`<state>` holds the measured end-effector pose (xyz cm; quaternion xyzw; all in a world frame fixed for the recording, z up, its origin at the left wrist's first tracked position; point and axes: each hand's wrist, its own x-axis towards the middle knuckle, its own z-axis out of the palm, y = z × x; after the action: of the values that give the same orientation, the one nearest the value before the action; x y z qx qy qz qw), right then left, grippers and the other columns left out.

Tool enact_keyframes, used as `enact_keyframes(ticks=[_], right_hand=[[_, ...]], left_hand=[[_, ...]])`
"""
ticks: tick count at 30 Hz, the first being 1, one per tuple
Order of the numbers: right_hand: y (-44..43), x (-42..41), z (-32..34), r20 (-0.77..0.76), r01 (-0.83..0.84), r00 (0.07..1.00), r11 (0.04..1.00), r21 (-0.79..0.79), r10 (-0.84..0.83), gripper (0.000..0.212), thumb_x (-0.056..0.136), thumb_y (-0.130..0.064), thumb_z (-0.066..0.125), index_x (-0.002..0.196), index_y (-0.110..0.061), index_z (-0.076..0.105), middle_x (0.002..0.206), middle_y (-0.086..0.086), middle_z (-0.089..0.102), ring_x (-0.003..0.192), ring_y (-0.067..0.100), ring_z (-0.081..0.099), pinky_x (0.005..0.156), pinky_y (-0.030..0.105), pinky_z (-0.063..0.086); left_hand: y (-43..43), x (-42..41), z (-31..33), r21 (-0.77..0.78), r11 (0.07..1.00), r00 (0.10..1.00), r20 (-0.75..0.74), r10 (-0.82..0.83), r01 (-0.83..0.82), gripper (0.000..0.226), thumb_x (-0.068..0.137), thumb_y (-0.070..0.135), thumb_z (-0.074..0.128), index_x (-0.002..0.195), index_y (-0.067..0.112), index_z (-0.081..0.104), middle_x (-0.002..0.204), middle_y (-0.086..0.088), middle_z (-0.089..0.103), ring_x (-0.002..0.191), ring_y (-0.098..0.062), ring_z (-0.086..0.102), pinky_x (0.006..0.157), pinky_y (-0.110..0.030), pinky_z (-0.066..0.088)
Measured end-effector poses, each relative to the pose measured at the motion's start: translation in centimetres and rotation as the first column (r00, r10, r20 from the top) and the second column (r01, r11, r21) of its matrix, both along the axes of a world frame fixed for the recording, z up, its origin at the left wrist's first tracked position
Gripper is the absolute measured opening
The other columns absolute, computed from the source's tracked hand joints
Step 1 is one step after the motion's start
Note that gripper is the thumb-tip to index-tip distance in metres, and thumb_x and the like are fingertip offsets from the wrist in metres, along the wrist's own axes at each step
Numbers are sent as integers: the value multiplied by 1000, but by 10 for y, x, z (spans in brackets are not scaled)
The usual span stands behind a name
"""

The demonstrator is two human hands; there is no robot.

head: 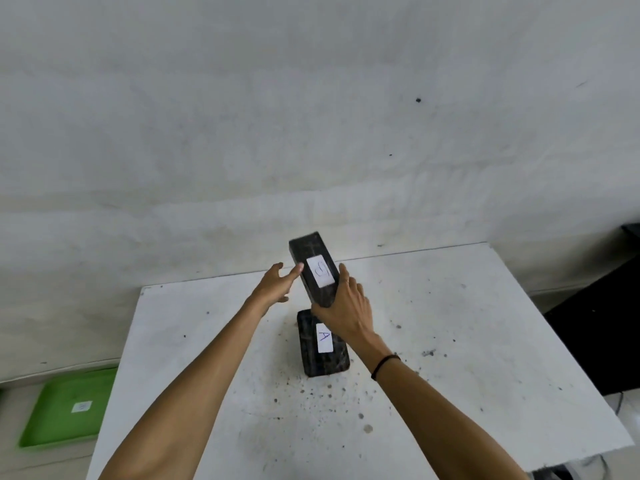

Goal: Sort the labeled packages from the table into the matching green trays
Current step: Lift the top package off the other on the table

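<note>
Head view: the right hand grasps a dark, brick-shaped package at its near end and holds it lifted above the worktop, tilted so its far end points up and away from the person. A white label on its upper face carries a handwritten mark, possibly a "D", though the writing is turned and hard to read. The left hand is spread, fingers released, with its fingertips touching or just beside the left long edge of the package; whether it bears any weight cannot be told.

A second package, labelled "A", lies flat on the worktop directly beneath the raised one and partly under the right wrist, its long axis running away from the person. It is untouched.

One green tray sits on the floor to the lower left, well apart from both hands, with a small label at its middle that is too blurred to read. No other tray is in view.

The coming move likely turns on this: the only visible tray lies to the left, on the side of the free left hand, while the package sits in the right grip. Whether this tray matches the package cannot be judged until its label is legible.
</note>
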<state>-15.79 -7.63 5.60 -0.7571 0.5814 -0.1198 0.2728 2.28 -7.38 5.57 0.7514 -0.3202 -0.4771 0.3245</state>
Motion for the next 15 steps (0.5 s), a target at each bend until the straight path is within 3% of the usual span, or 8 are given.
enact_keyframes(ticks=[3,5,8,11,15], right_hand=[[-11,1,38,92,36,995,992,-119,-25,110,74,-54,67,159,-15,10,141,8,50,127,29,49,101,44,48],[-13,1,56,129,43,991,982,-186,-20,111,73,-56,69,159,-16,11,141,6,50,128,28,49,100,42,48],[-12,0,76,196,24,980,979,-204,17,115,71,-65,69,159,-22,9,145,3,47,132,24,46,99,40,48],[-15,-3,97,313,46,950,981,-188,15,109,73,-75,60,158,-27,12,147,-1,49,133,20,50,101,39,49],[-42,-10,140,443,146,896,940,-308,6,90,84,-64,60,155,-24,21,144,2,49,131,22,52,104,43,49]], left_hand=[[-16,-7,31,-158,986,984,-178,25,-54,79,86,61,60,146,14,41,121,-9,69,98,-22,74,80,-32,61],[-22,-12,51,-285,957,980,-200,-2,-56,63,90,52,61,140,14,50,112,-5,74,91,-20,77,75,-30,62],[-23,-14,85,-402,916,988,-140,-57,-4,49,96,44,57,139,22,52,110,4,74,90,-14,77,70,-26,61],[-19,-8,118,-452,886,989,-44,-141,106,44,99,42,52,141,30,51,120,6,72,104,-10,72,80,-26,58],[-8,6,166,-429,845,947,123,-296,319,39,98,45,52,136,35,59,121,13,73,106,0,69,88,-21,50]])
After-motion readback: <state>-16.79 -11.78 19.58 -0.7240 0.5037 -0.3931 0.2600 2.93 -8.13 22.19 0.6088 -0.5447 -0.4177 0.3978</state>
